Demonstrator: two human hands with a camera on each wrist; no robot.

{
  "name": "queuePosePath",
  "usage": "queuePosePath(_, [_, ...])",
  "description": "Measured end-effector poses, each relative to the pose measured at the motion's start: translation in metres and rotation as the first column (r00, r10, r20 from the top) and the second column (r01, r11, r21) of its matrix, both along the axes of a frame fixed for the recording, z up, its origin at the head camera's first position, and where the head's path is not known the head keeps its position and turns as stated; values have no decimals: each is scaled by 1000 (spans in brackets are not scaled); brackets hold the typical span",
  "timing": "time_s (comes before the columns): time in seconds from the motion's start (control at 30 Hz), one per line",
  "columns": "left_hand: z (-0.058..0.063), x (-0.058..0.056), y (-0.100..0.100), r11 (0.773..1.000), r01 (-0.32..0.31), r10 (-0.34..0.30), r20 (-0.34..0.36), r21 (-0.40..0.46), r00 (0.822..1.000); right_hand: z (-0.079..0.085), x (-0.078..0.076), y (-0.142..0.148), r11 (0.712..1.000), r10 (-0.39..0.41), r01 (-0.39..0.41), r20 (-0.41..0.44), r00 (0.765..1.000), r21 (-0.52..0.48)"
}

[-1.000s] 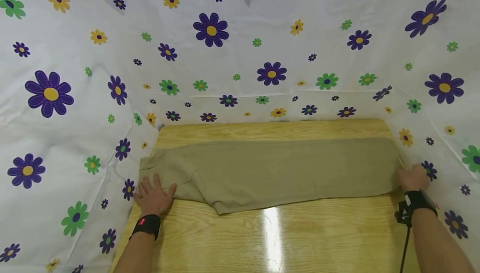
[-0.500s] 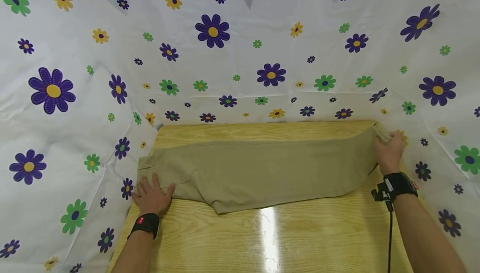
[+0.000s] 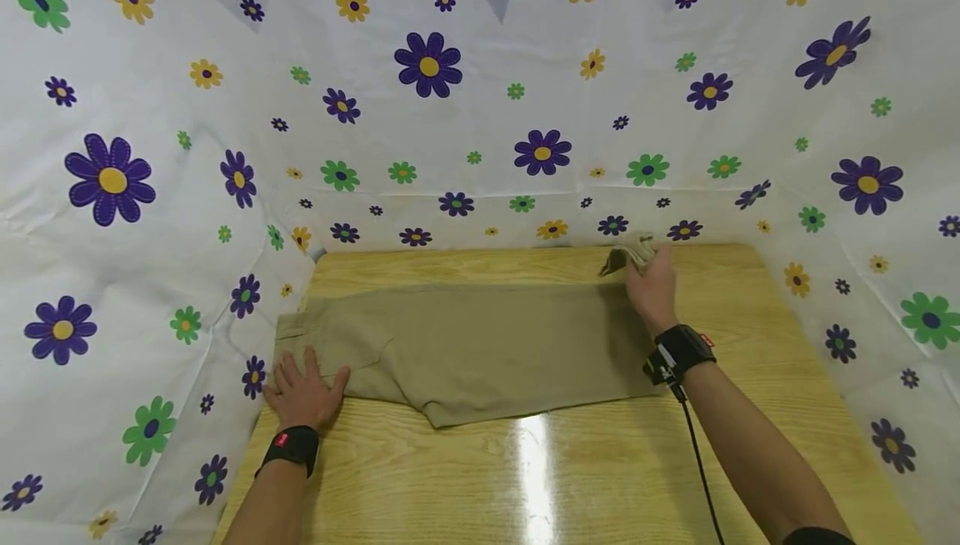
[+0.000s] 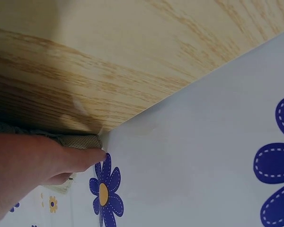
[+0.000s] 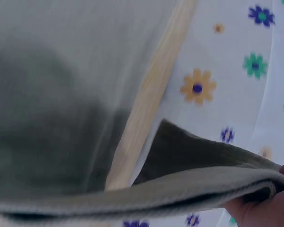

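Khaki trousers (image 3: 480, 345), folded lengthwise, lie across the wooden table, waistband at the left and the leg running right. My left hand (image 3: 306, 391) rests with spread fingers on the waistband end; in the left wrist view its fingers (image 4: 80, 158) lie over the cloth at the table's edge. With my right hand (image 3: 651, 287) I grip the gathered leg hem (image 3: 633, 253), lifted above the trousers near the back edge. The right wrist view shows the hem (image 5: 189, 187) stretched from the hand (image 5: 270, 208), its opening parted, above the flat cloth.
The wooden table (image 3: 420, 478) has a bright glare streak in front of the trousers. White flower-printed sheeting (image 3: 480, 112) walls the back, left and right sides. A black cable (image 3: 701, 462) trails from the right wrist camera (image 3: 663, 366) over the table.
My right hand has lifted the leg hem from the table's right end and carried it left, so the leg doubles back. My left hand has stayed on the waistband.
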State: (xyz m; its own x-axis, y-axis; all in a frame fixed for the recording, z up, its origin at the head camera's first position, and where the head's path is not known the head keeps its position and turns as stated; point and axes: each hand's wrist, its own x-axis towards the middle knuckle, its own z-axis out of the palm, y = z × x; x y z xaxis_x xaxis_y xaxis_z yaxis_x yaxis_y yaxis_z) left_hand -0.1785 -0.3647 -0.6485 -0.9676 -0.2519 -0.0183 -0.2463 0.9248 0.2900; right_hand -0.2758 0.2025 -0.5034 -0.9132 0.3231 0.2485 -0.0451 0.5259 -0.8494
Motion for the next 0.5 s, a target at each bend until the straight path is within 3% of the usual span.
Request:
queuePosePath(0.3, [-1, -1, 0, 1000, 1, -1, 31, 1, 1000, -5, -7, -78, 996, 88, -87, -16, 996, 21])
queuePosePath(0.5, [2, 0, 0, 1000, -1, 1, 42, 11, 999, -31, 5, -123, 982, 154, -154, 1, 988, 106])
